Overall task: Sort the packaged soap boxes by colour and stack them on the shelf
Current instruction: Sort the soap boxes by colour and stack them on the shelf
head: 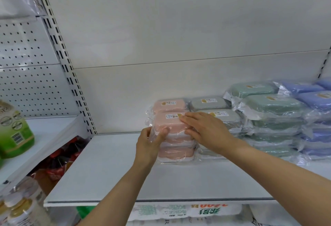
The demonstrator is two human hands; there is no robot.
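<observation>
Head view: both hands [149, 142] [206, 129] hold pink box [170, 123] (topmost).

Off to my left, a green carton [15, 132] stands on the neighbouring shelf's white board [44, 129], near its front edge. Behind it rises a pegboard panel [26, 64]. Below that board I see red packets [66, 155], and jars with gold lids [19, 206] at the lower left corner. Under my own board sit white printed packs [179, 211].

The scene is evenly and brightly lit from above; shadows are kept soft. Straight lines are bowed towards the frame edges, and slight blur is seen throughout.
</observation>
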